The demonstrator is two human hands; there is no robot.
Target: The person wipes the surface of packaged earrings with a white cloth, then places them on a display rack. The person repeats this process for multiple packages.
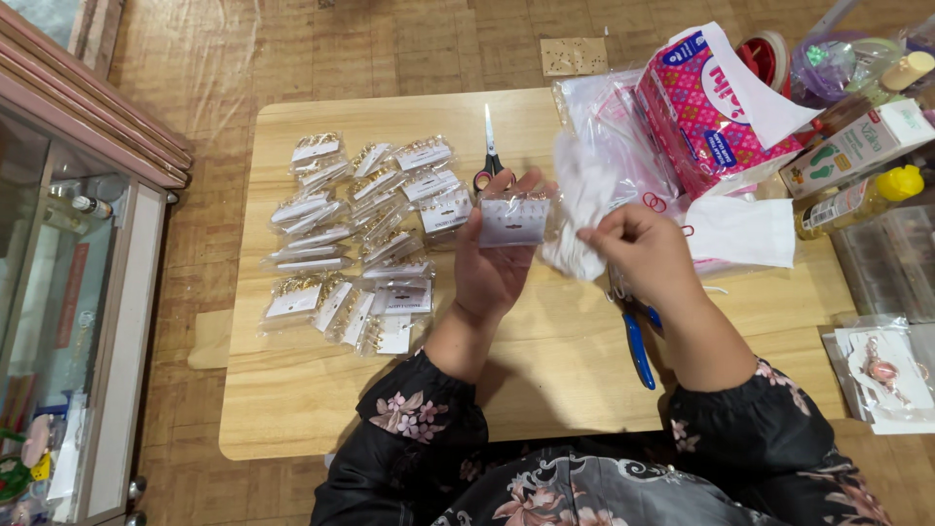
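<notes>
My left hand point(495, 261) holds up a small white card of gold-coloured jewellery pieces point(513, 220) over the middle of a low wooden table point(545, 390). My right hand point(643, 255) pinches a crumpled clear plastic bag point(580, 209) just right of the card. Left of my hands lie several small clear packets of the same carded jewellery point(355, 244), spread in rough rows. Small scissors with dark handles point(489, 154) lie behind the card, blades pointing away.
A pink patterned tissue pack point(706, 112) with white tissues, a stack of clear bags, bottles and a box crowd the table's right side. Blue-handled pliers point(638, 349) lie under my right forearm. A glass display cabinet point(68, 292) stands at the left.
</notes>
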